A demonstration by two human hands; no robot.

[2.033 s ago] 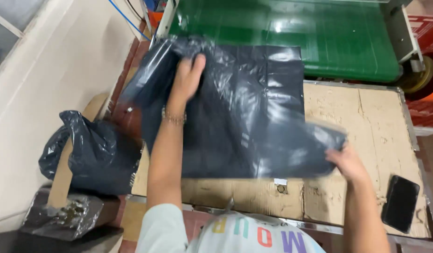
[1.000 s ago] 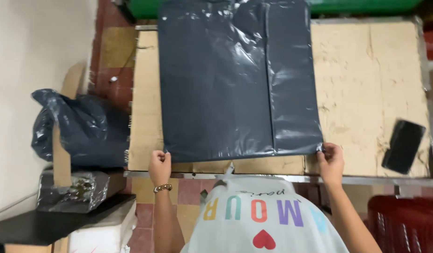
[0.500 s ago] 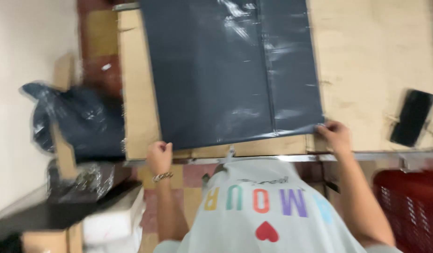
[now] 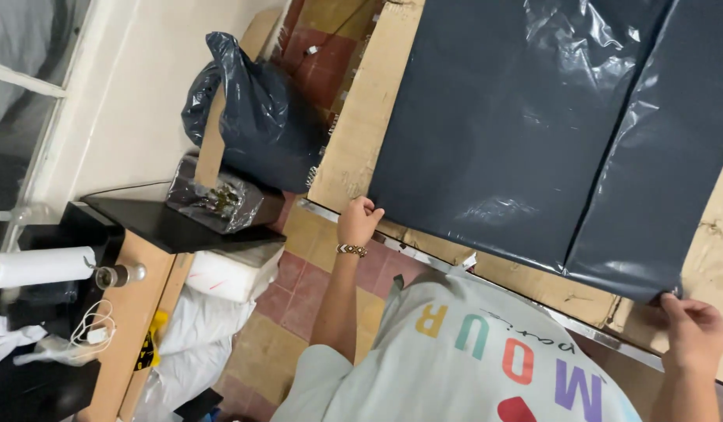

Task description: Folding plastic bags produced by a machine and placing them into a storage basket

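Head view, only one now. Big dark grey plastic bag [image 4: 549, 141] lies spread flat on the cardboard-topped desk [image 4: 361, 117], a lengthwise fold line running down it toward the near edge. Two seconds back it was bunched and lifted in both hands; a second back it was already laid out with a hand at each near corner. Since then nothing about the bag changed, only the camera swung left and tilted, so the desk now runs diagonally and the floor side shows more.

Left hand [image 4: 358, 221]: grip clenched on the near left corner of the bag at the desk edge, beaded bracelet on the wrist. Right hand [image 4: 694, 332]: fingers pinching the near right corner, low right of frame. Both corners still held, bag looks pulled smooth; judgement: spreading is finished and the sheet is being kept taut.

Off the desk, left: stuffed black bag [image 4: 256, 117] on the red tiled floor [image 4: 322, 258], a black shelf [image 4: 166, 215] with a wrapped box on it, a white paper roll [image 4: 41, 267] further left.
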